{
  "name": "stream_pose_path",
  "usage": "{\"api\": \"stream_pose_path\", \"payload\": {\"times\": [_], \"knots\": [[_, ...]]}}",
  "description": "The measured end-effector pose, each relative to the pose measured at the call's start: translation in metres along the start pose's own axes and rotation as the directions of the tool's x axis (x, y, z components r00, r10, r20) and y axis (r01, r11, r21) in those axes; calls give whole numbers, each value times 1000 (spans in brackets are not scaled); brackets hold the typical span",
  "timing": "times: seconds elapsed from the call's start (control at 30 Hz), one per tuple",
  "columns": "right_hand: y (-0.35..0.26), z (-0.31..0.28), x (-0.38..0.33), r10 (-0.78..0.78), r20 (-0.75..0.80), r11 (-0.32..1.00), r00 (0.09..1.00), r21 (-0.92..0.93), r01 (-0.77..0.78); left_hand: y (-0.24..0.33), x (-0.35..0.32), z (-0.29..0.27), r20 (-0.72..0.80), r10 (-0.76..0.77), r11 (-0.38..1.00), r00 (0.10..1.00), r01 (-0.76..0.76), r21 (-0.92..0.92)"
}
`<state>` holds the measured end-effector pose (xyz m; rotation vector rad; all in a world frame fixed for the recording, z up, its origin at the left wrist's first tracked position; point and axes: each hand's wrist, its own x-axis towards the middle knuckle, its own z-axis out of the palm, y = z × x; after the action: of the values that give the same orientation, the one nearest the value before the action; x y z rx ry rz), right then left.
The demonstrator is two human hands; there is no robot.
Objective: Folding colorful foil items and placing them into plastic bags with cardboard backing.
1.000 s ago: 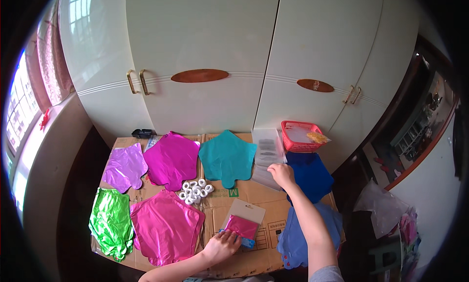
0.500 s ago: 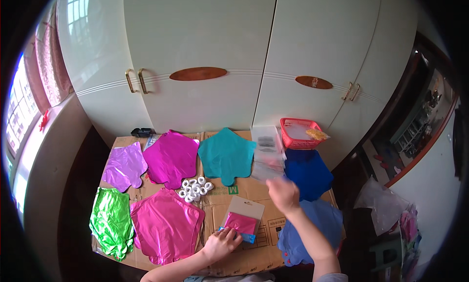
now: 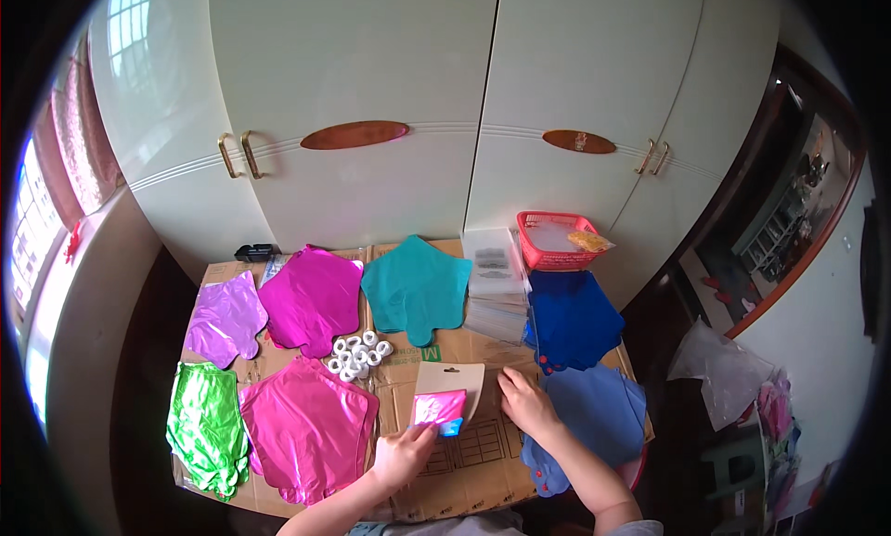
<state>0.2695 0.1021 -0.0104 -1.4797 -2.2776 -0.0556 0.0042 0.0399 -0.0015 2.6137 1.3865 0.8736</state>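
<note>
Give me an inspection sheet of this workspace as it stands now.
Surface: flattened cardboard sheet covering a low table.
Job's things: clear packet with folded pink and blue foil, lying flat.
Clutter: foil star balloons in purple, magenta, teal, green, pink, blue; white ribbon rolls; stack of clear packets; red basket.
Grips: left hand touches the packet's lower edge; right hand rests beside it.
Cables: nothing seen.
Surroundings: white wardrobe doors behind.

R hand [image 3: 525,402]: I see it pulled back from clear bag stack [image 3: 497,285], now flat on cardboard [image 3: 483,452] just beside the pouch [image 3: 445,399].
L hand [image 3: 404,452]: shifted slightly, at pouch's lower edge.
</note>
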Motion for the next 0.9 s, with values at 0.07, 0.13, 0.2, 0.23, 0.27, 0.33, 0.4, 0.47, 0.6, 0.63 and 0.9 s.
{"api": "stream_pose_path", "payload": {"times": [0.07,0.13,0.2,0.23,0.27,0.33,0.4,0.47,0.6,0.63,0.9], "knots": [[6,1,1,-74,-34,996,997,-51,72,1,0,-2,45,91,994,995,-93,60],[10,0,2,-125,4,991,992,-49,125,-2,-1,0,40,202,968,978,-206,146],[13,-2,10,-187,-6,978,982,-90,186,-1,0,-1,68,267,941,961,-275,198],[14,-3,13,-217,-10,970,976,-111,215,1,1,-5,95,275,934,957,-289,208],[16,-2,12,-238,-21,961,971,-147,233,2,2,-8,122,282,928,951,-303,217],[17,0,11,-284,-47,938,958,-221,268,2,1,-8,167,285,925,944,-316,212],[15,4,7,-249,-1,933,968,-268,240,3,0,-9,196,281,925,939,-320,206],[13,3,7,-216,30,936,976,-279,216,4,-1,-12,209,274,928,939,-315,198],[6,2,14,-155,7,978,988,-142,154,0,-7,-8,211,311,907,926,-356,223],[6,4,15,-131,-11,988,991,-85,130,0,-7,-8,212,319,904,924,-364,224],[-10,27,28,10,-34,945,999,327,1,0,-8,-12,149,402,871,904,-427,243]]}}
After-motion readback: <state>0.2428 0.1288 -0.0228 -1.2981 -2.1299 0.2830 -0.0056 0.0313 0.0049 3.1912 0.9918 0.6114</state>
